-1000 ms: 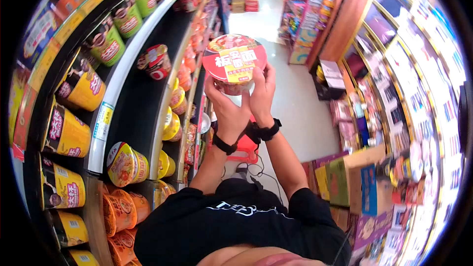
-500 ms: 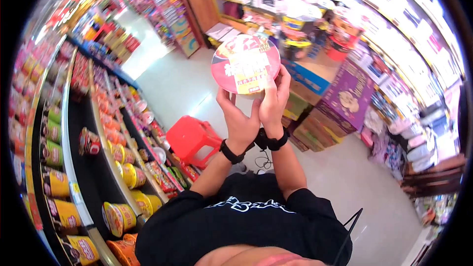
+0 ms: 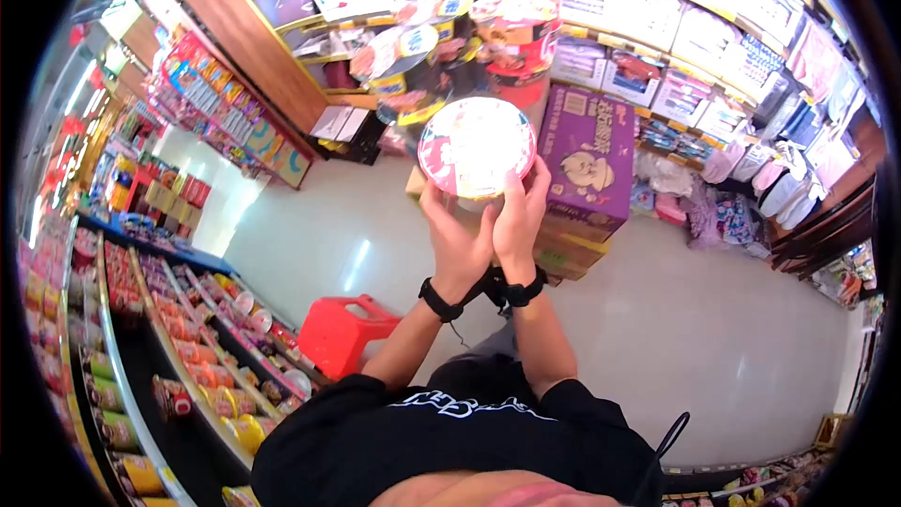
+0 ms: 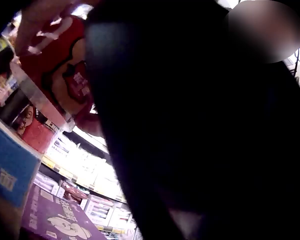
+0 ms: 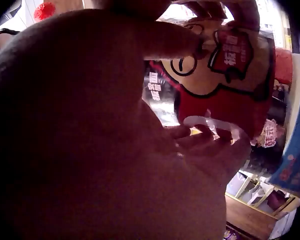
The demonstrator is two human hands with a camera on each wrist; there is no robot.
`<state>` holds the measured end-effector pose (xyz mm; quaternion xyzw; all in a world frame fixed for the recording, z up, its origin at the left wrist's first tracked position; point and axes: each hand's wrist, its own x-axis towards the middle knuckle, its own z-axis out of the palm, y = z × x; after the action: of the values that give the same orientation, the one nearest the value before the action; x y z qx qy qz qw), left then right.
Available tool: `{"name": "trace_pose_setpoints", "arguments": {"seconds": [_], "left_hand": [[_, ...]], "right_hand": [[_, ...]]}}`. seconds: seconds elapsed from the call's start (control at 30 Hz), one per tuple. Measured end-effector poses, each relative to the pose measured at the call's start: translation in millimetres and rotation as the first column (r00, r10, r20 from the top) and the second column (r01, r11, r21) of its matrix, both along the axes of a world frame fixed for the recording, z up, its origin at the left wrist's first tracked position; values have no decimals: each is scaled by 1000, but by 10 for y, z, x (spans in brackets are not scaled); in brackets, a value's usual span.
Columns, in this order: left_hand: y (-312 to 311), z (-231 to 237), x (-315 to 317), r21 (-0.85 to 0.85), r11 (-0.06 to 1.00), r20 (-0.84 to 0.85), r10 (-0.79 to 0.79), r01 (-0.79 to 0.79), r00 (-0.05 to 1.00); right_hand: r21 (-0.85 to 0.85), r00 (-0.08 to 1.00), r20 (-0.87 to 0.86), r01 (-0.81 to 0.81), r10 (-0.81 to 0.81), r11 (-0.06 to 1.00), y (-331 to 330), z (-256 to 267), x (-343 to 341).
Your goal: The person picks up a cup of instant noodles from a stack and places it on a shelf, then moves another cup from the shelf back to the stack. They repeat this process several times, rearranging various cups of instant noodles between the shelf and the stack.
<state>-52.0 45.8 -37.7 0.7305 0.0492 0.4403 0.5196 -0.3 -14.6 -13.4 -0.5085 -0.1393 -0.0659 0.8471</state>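
A round bowl of instant noodles (image 3: 476,145) is held out in front of the chest, its lid washed out by glare in the head view. My left hand (image 3: 456,246) grips it from the near left side. On the near right side my right hand (image 3: 519,225) grips it too, thumb at the lid's edge. The two palms come close together beneath the near rim. In the right wrist view the bowl's red and tan side (image 5: 215,95) shows a cartoon print. The left wrist view catches the bowl's red wall (image 4: 55,65); much of that view is dark.
Beyond the bowl stand a purple carton (image 3: 591,155) and several noodle cups and tubs (image 3: 521,33). A red plastic stool (image 3: 343,333) is at the left on the tiled floor. Noodle shelves (image 3: 169,347) line the left; goods shelves (image 3: 648,19) run along the far side.
The head view has swung right, from the noodle shelves towards the cartons and far shelves. Both hands still hold the noodle bowl, now in front of the stacked cups.
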Motion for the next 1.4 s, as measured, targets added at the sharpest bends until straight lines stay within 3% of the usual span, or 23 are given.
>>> {"name": "trace_pose_setpoints", "arguments": {"seconds": [0.1,0.17,0.4,0.57,0.7,0.83,0.97,1.03,1.1,1.2,1.27,1.37,1.4], "left_hand": [[16,1,355,-39,999,-24,-9,8,1000],[69,-125,581,-73,996,-130,47,-57,990],[161,-366,979,-76,986,-218,130,-150,967],[213,-473,1088,-103,986,-168,115,-134,979],[259,-585,1124,-123,985,-103,111,-124,988],[291,-584,1096,-166,980,-83,98,-110,992],[359,-437,992,51,988,-159,149,-143,976],[387,-453,950,74,988,-192,148,-136,970],[404,-431,838,83,985,-226,166,-150,960],[391,-364,611,67,984,-260,178,-166,949],[405,-332,445,53,984,-287,176,-168,941],[363,-378,184,74,986,-276,165,-150,947],[344,-380,81,77,991,-278,124,-107,953]], "right_hand": [[-63,999,-31,8,-10,998,24,-67,384],[36,997,-28,-65,66,997,52,-71,597],[-48,981,-113,-166,160,985,144,-340,1013],[39,976,-125,-177,180,984,228,-399,1071],[-25,981,-91,-177,174,984,224,-449,1074],[-139,976,-117,-198,182,970,165,-444,1093],[-224,965,-37,-260,258,939,116,-431,1124],[-345,960,87,-222,266,912,62,-392,1131],[-238,959,158,-193,234,952,48,-618,1092],[-277,960,174,-167,220,946,-52,-715,874],[-350,991,134,35,13,936,-104,-752,664],[-393,982,176,8,67,920,-79,-724,336],[-349,983,138,-66,121,935,-39,-747,229]]}}
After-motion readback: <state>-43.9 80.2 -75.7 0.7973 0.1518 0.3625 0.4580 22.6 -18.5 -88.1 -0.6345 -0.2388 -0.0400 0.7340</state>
